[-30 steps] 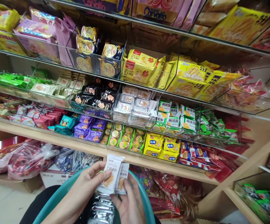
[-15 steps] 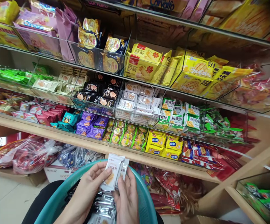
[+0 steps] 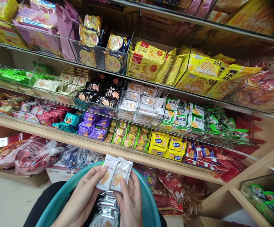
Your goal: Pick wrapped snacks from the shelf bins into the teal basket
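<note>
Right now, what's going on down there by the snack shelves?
Someone is holding two white snack packets up side by side over a teal basket. The left hand has the left packet, and the right hand has the right packet. More silvery packets lie in a row in the basket beneath. In front stand the shelves, whose clear bins hold many kinds of wrapped snacks, including similar white packets.

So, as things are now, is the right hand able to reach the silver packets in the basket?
Probably yes: the right hand is close to the silver packets, and their near end looks uncovered inside the teal basket. But it already holds a white packet, so it may need freeing first.
</note>
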`<state>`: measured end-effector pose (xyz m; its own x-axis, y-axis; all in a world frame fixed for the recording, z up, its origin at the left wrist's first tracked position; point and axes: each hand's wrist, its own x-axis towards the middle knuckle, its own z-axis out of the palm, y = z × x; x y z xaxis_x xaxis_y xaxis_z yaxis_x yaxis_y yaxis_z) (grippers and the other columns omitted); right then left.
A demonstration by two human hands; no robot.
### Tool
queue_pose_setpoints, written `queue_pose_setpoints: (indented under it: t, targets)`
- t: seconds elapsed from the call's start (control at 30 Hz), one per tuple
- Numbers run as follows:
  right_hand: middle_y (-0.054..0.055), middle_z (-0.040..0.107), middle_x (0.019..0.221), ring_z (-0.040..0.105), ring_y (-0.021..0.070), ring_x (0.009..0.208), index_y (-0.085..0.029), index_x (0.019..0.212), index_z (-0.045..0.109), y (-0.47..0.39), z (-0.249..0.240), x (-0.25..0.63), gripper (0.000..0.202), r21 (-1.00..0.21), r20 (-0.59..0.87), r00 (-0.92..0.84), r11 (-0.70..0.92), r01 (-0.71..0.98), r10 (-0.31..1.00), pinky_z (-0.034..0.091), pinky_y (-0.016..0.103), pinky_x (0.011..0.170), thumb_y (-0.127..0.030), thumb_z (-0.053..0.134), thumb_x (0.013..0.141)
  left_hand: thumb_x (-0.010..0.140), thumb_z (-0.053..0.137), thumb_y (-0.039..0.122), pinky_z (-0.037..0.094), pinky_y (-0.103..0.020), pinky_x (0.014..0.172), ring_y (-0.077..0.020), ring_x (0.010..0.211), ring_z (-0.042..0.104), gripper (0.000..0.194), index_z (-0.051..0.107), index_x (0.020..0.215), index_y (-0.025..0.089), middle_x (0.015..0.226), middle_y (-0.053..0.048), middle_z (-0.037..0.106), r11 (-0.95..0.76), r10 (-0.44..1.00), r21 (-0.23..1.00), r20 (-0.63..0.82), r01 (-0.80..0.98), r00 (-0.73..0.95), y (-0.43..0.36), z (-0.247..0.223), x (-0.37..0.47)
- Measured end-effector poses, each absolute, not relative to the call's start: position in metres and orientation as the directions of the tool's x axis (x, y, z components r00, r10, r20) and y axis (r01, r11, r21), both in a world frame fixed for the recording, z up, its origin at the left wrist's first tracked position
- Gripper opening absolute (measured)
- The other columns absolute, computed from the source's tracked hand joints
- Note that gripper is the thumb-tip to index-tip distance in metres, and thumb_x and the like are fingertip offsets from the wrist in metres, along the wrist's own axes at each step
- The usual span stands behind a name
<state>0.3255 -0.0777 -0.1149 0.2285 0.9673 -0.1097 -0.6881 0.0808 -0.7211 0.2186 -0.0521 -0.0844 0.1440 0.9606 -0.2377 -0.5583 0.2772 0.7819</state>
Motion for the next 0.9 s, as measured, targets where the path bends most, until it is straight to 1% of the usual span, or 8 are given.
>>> queue_pose_setpoints:
  t: [0.1,0.23,0.4,0.5,0.6,0.67,0.77,0.9]
  targets:
    - [0.012,0.051,0.134,0.056,0.0269,0.116,-0.026,0.123,0.034,-0.077,-0.117,0.326,0.064,-0.733,-0.114,0.226,0.072,-0.677,0.967,0.048,0.04,0.094,-0.041,0.07,0.072,0.074,0.074,0.024,0.054,-0.022,0.072,-0.016,0.081,0.064,0.019,0.065,0.089,0.015,0.09,-0.005,0.067,0.257,0.965,0.778,-0.24,-0.574,0.106,-0.052,-0.082,0.217]
    - [0.012,0.051,0.134,0.056,0.0272,0.116,-0.027,0.124,0.034,-0.078,-0.117,0.327,0.065,-0.752,-0.126,0.221,0.052,-0.657,0.967,0.05,0.038,0.089,-0.041,0.07,0.072,0.072,0.076,0.023,0.054,-0.021,0.073,-0.0138,0.079,0.063,0.022,0.065,0.089,0.015,0.09,-0.004,0.067,0.268,0.96,0.77,-0.26,-0.579,0.098,-0.055,-0.078,0.218]
    - [0.012,0.049,0.136,0.055,0.0275,0.117,-0.027,0.125,0.033,-0.079,-0.116,0.325,0.065,-0.747,-0.121,0.208,0.049,-0.663,0.971,0.052,0.036,0.086,-0.038,0.069,0.073,0.071,0.076,0.029,0.051,-0.019,0.067,-0.0125,0.074,0.062,0.027,0.061,0.089,0.016,0.086,-0.002,0.067,0.234,0.97,0.814,-0.234,-0.531,0.069,-0.059,-0.08,0.22]
    - [0.012,0.046,0.139,0.053,0.028,0.119,-0.027,0.127,0.032,-0.078,-0.12,0.323,0.065,-0.747,-0.114,0.19,0.042,-0.663,0.975,0.051,0.038,0.088,-0.039,0.068,0.074,0.072,0.075,0.032,0.05,-0.019,0.068,-0.0132,0.076,0.062,0.029,0.06,0.091,0.017,0.088,-0.002,0.067,0.223,0.972,0.82,-0.227,-0.528,0.059,-0.06,-0.086,0.222]
    - [0.01,0.043,0.142,0.049,0.0272,0.123,-0.028,0.128,0.031,-0.078,-0.124,0.32,0.065,-0.76,-0.125,0.177,0.021,-0.649,0.976,0.049,0.038,0.091,-0.041,0.067,0.075,0.073,0.074,0.036,0.049,-0.019,0.068,-0.013,0.077,0.061,0.032,0.06,0.095,0.017,0.091,-0.002,0.067,0.215,0.974,0.821,-0.22,-0.529,0.055,-0.062,-0.091,0.225]
    - [0.008,0.043,0.143,0.05,0.0264,0.122,-0.03,0.129,0.032,-0.079,-0.124,0.318,0.064,-0.773,-0.146,0.176,-0.001,-0.634,0.974,0.05,0.037,0.09,-0.042,0.066,0.076,0.075,0.072,0.038,0.049,-0.021,0.071,-0.0146,0.084,0.061,0.034,0.06,0.1,0.017,0.097,-0.003,0.067,0.213,0.974,0.818,-0.218,-0.534,0.054,-0.064,-0.093,0.228]
    - [0.006,0.043,0.143,0.053,0.0254,0.12,-0.031,0.128,0.034,-0.084,-0.118,0.316,0.061,-0.781,-0.172,0.183,-0.021,-0.625,0.968,0.051,0.037,0.089,-0.042,0.065,0.077,0.076,0.07,0.039,0.049,-0.022,0.079,-0.0179,0.101,0.059,0.04,0.058,0.109,0.019,0.108,-0.004,0.065,0.209,0.971,0.806,-0.237,-0.554,0.022,-0.067,-0.094,0.232]
    - [0.004,0.047,0.14,0.051,0.0225,0.122,-0.031,0.128,0.037,-0.09,-0.109,0.314,0.053,-0.786,-0.163,0.185,-0.014,-0.618,0.969,0.046,0.037,0.097,-0.043,0.059,0.081,0.076,0.069,0.042,0.044,-0.031,0.095,-0.0237,0.119,0.05,0.051,0.054,0.121,0.024,0.124,-0.005,0.059,0.199,0.975,0.827,-0.221,-0.526,0.021,-0.073,-0.091,0.236]
